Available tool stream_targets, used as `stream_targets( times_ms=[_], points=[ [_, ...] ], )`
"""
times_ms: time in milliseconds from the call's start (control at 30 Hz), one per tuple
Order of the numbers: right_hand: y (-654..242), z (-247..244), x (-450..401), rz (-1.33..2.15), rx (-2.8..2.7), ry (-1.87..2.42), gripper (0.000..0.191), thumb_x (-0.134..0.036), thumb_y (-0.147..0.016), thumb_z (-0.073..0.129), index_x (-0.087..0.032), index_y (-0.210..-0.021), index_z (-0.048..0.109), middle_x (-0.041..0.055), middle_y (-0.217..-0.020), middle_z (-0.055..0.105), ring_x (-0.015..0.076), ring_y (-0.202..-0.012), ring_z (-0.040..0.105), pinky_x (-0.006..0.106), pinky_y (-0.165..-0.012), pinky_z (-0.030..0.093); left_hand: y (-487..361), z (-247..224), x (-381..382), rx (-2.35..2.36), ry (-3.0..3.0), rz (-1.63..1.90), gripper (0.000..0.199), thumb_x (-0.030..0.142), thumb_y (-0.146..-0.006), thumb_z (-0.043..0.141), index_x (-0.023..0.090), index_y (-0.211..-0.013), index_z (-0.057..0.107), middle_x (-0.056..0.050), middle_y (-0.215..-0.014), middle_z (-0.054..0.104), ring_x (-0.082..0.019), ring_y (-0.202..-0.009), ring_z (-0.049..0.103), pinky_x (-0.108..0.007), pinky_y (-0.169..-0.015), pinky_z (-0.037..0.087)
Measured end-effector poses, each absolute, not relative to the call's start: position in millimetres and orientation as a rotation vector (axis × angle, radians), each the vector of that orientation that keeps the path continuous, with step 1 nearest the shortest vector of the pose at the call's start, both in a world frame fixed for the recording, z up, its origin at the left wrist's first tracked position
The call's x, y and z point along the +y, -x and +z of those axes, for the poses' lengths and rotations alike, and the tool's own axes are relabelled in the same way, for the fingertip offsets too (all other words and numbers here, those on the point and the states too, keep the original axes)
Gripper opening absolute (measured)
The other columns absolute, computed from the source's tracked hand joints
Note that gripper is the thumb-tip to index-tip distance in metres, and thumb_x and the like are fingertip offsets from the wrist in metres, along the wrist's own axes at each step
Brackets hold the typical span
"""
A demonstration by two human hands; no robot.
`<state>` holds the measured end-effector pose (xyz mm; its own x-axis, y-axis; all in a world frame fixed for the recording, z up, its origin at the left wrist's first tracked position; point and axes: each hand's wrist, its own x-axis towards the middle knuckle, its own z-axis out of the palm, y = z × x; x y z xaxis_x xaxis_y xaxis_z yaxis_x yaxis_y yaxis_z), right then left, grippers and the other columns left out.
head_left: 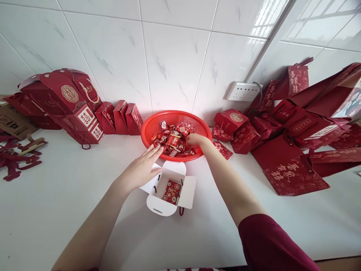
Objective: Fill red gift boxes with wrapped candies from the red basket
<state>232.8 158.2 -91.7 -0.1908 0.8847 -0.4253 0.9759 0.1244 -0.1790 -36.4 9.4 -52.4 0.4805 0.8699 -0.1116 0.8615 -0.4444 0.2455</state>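
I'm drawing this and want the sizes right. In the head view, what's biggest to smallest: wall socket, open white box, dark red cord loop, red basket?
1. Red basket
2. Open white box
3. Wall socket
4. Dark red cord loop

That's how big they look here.

We face a wall (pixel 175 60) of glossy white tiles with faint grey veining and pale grout lines. On its right we see a narrow grey strip (pixel 272 37) slanting down to a white socket block (pixel 243 91). Bright, barred reflections (pixel 269 17) gleam on the upper right tiles. Below, we look onto a smooth white tabletop (pixel 56 210), softly shadowed towards us.
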Motion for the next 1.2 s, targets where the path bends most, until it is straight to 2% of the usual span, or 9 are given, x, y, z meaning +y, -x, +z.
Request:
stream_targets(
  times_ms=[200, 467, 667, 800, 900, 1000, 1200],
  points=[
    [-230.7, -90.7, 154.1, -0.738, 2.14, -1.75, 0.027, -0.035, -0.098, 0.059, -0.018, -0.119, 0.063, 0.0085, -0.121, 0.063, 0.0209, -0.101, 0.064, 0.04, -0.087, 0.056, 37.3, -53.2, 11.1, 1.464, -2.462, 0.045, 0.072, 0.049, -0.099, 0.041, 0.021, -0.16, 0.016, 0.002, -0.165, 0.016, -0.023, -0.154, 0.011, -0.041, -0.122, 0.028],
    [-230.5, -88.2, 154.8, -0.738, 2.13, -1.776, 0.03, -0.038, -0.098, 0.059, -0.018, -0.12, 0.063, 0.0089, -0.123, 0.063, 0.0222, -0.104, 0.064, 0.042, -0.09, 0.055, 35.2, -52.0, 8.7, 1.477, -2.442, 0.051, 0.07, 0.049, -0.099, 0.04, 0.027, -0.16, 0.016, 0.005, -0.165, 0.016, -0.022, -0.154, 0.011, -0.043, -0.122, 0.03],
    [-237.5, -95.5, 158.4, -0.752, 2.082, -1.787, 0.036, -0.05, -0.094, 0.06, -0.016, -0.104, 0.068, 0.0072, -0.106, 0.07, 0.0207, -0.094, 0.067, 0.039, -0.087, 0.053, 32.9, -49.3, 7.9, 1.479, -2.444, 0.029, 0.07, 0.049, -0.099, 0.041, 0.023, -0.16, 0.017, 0.003, -0.165, 0.017, -0.023, -0.154, 0.011, -0.042, -0.123, 0.028],
    [-241.7, -99.4, 159.2, -0.818, 2.057, -1.749, 0.039, -0.053, -0.079, 0.074, -0.017, -0.094, 0.074, 0.0078, -0.093, 0.074, 0.0257, -0.089, 0.069, 0.034, -0.081, 0.052, 32.4, -49.5, 7.4, 1.477, -2.455, 0.012, 0.071, 0.049, -0.099, 0.04, 0.022, -0.16, 0.016, 0.003, -0.165, 0.016, -0.022, -0.154, 0.01, -0.041, -0.123, 0.028],
    [-241.8, -98.5, 160.6, -0.882, 2.055, -1.719, 0.051, -0.063, -0.074, 0.073, -0.018, -0.1, 0.076, 0.0093, -0.096, 0.075, 0.0278, -0.093, 0.069, 0.032, -0.081, 0.051, 32.6, -50.8, 8.6, 1.473, -2.445, 0.026, 0.071, 0.049, -0.099, 0.041, 0.023, -0.16, 0.016, 0.002, -0.166, 0.015, -0.023, -0.154, 0.009, -0.042, -0.122, 0.028],
    [-240.4, -92.7, 158.5, -0.947, 2.087, -1.701, 0.065, -0.073, -0.077, 0.064, -0.019, -0.112, 0.073, 0.0104, -0.109, 0.074, 0.027, -0.103, 0.067, 0.031, -0.085, 0.05, 33.2, -51.4, 9.7, 1.466, -2.433, 0.043, 0.071, 0.049, -0.098, 0.042, 0.023, -0.16, 0.017, 0.001, -0.166, 0.015, -0.024, -0.154, 0.01, -0.043, -0.123, 0.026],
    [-242.0, -58.6, 134.6, -1.021, 2.189, -1.615, 0.059, -0.07, -0.086, 0.057, -0.021, -0.115, 0.073, 0.0096, -0.112, 0.073, 0.0256, -0.102, 0.067, 0.03, -0.086, 0.05, 33.7, -53.5, 8.8, 1.455, -2.435, 0.07, 0.073, 0.049, -0.098, 0.041, 0.02, -0.16, 0.016, -0.001, -0.166, 0.015, -0.026, -0.154, 0.009, -0.044, -0.123, 0.024]
  ],
)
